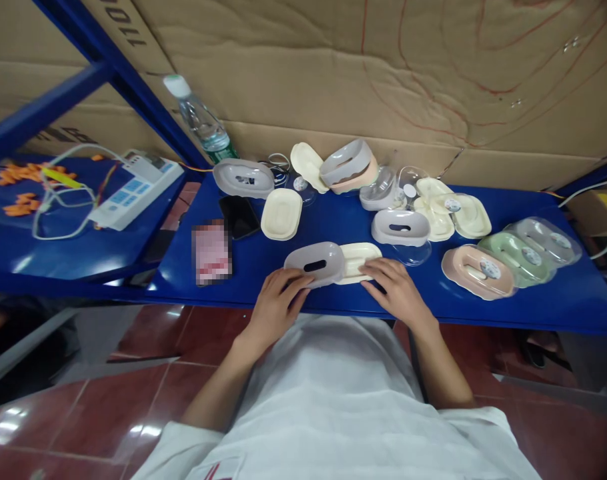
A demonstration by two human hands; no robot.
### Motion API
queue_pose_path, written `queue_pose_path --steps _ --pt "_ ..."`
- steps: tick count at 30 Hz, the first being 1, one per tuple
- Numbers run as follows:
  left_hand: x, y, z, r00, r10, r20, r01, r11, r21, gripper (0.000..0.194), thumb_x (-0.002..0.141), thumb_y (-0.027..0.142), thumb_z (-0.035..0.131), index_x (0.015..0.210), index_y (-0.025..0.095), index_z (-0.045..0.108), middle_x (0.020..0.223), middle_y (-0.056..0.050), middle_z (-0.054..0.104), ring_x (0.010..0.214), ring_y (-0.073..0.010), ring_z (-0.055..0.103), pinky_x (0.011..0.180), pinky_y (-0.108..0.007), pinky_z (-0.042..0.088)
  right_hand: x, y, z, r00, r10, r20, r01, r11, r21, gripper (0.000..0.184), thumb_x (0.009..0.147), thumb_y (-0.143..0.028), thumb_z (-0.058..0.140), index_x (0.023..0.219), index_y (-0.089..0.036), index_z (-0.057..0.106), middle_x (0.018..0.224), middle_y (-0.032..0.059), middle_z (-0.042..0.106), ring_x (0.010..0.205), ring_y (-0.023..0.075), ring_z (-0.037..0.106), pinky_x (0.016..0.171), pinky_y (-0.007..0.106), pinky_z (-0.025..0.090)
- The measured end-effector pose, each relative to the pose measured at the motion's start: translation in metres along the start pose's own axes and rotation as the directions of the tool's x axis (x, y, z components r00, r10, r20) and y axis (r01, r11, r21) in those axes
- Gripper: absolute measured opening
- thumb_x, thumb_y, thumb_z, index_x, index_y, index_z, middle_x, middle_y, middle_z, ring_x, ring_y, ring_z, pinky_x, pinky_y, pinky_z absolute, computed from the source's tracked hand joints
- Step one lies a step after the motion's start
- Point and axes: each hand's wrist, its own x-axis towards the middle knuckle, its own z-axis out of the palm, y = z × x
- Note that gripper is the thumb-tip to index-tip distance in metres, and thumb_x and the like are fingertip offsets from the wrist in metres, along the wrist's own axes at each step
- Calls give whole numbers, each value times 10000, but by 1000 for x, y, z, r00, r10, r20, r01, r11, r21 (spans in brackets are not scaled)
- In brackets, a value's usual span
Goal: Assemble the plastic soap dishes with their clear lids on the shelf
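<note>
Close to the table's front edge lies a grey oval plastic dish with a dark slot (306, 262). My left hand (278, 300) grips its near rim, fingers bent over the edge and thumb in front. Partly under its right end is a cream plastic tray (359, 252). My right hand (394, 292) pinches the tray's right end between its fingers and thumb. Just beyond the tray stands another grey slotted dish (401, 228), with a clear lid (411, 253) by its near side. A loose cream tray (281, 215) lies farther left.
Pink (476, 273), green (518, 257) and grey lidded dishes (548, 241) line the right. Stacked dishes (348, 165) and cream pieces (436, 203) lie behind. At left are a phone (239, 217), a water bottle (199, 120) and a power strip (138, 190).
</note>
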Motion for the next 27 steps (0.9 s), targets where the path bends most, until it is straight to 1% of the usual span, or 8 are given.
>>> queue_pose_path --steps 3,6,11,16,19,21,24,27 --pt "8 9 10 999 44 -13 -44 999 -24 311 1059 175 609 1354 241 682 1236 -106 720 1181 -254 693 1073 -456 552 -2 -3 -2 999 -14 -52 16 998 52 501 1080 -350 646 1568 -282 554 1476 122 688 1380 294 646 1167 507 542" --pt "24 21 22 992 114 55 -113 993 -20 293 1068 179 594 1331 249 703 1229 -93 741 1173 -247 708 1112 -474 520 -4 -2 -4 991 29 -129 -25 999 35 686 1052 -383 691 1673 -293 414 1617 155 566 1486 335 565 1202 554 523" --pt "40 33 39 972 187 143 -197 978 65 314 1088 201 573 1389 187 662 1261 -128 746 1136 -274 721 970 -442 538 -3 2 -5 999 28 -45 -26 999 41 458 1108 -264 543 1565 -282 547 1661 144 515 1509 311 537 1224 545 501" --pt "35 31 47 970 193 149 -204 977 67 331 1082 148 554 1389 212 658 1294 -119 746 1185 -275 712 932 -410 523 -1 2 -2 999 29 -16 -30 999 -30 350 1096 -340 602 1433 -257 650 1594 139 583 1448 319 573 1190 536 507" --pt "31 30 46 974 174 143 -184 981 59 323 1080 152 560 1376 226 664 1305 -112 747 1187 -269 712 942 -414 510 -2 2 -4 999 24 -32 -28 994 -103 374 1084 -391 634 1443 -288 646 1581 124 599 1462 329 552 1204 546 455" --pt "31 31 43 979 156 133 -164 985 51 295 1082 172 568 1352 225 674 1285 -109 752 1158 -263 718 934 -415 502 -3 4 -5 984 117 -136 -139 976 -165 425 1078 -425 639 1481 -290 617 1560 136 612 1452 348 552 1207 573 413" --pt "31 30 40 987 113 115 -117 993 24 232 1083 205 581 1283 221 697 1239 -99 756 1126 -252 720 931 -413 494 -6 11 -6 896 305 -323 -384 898 -216 423 1085 -425 603 1473 -255 621 1521 168 620 1406 382 564 1164 605 409" --pt "32 28 38 988 77 132 -75 997 -24 211 1078 222 590 1250 239 711 1231 -88 752 1145 -243 714 954 -410 492 -9 17 -3 883 353 -310 -422 886 -194 393 1096 -360 545 1462 -255 641 1459 167 637 1348 372 585 1127 593 441"
